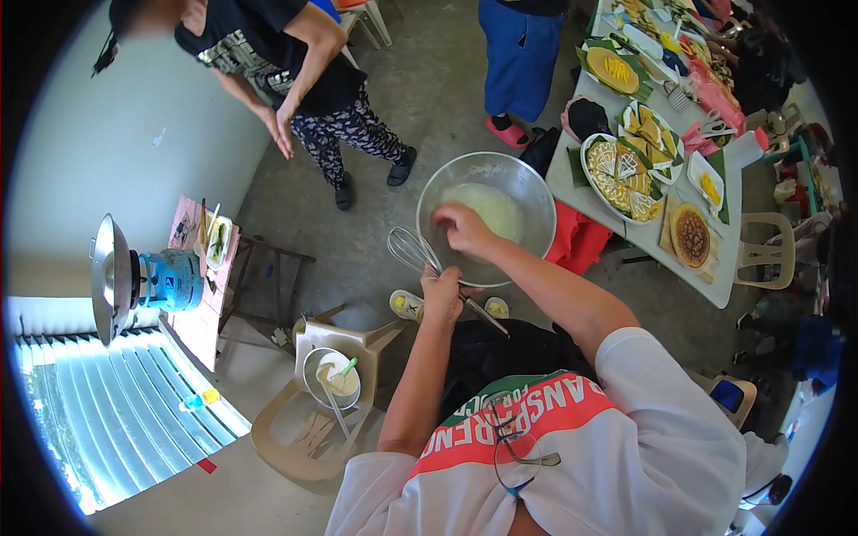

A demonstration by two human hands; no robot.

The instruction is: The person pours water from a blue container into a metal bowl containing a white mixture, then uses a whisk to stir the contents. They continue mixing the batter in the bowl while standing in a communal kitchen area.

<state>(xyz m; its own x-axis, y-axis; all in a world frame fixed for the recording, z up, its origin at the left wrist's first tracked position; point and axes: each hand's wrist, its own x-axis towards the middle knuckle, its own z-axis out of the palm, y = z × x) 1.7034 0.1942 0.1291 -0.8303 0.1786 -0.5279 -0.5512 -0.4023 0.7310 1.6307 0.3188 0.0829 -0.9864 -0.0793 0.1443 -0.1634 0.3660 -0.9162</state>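
Observation:
A large metal mixing bowl [536, 208] with pale yellowish liquid [493, 204] in it is in front of me. My left hand [442, 295] is closed around the handle of a wire balloon whisk [414, 246] and lies against the bowl's near rim. The whisk's wires point up to the left, over the bowl's left edge. Over the inside of the bowl is my right hand [464, 228], its fingers bent down. Whether these fingers touch the whisk or hold anything cannot be told.
At right a table [720, 268] bears plates of decorated flat cakes [623, 177]. A plastic chair [278, 429] at lower left holds a smaller bowl [315, 395] of batter. Farther left, a wok [110, 281] stands over a blue gas cylinder [175, 280]. A person [268, 67] stands ahead on the left.

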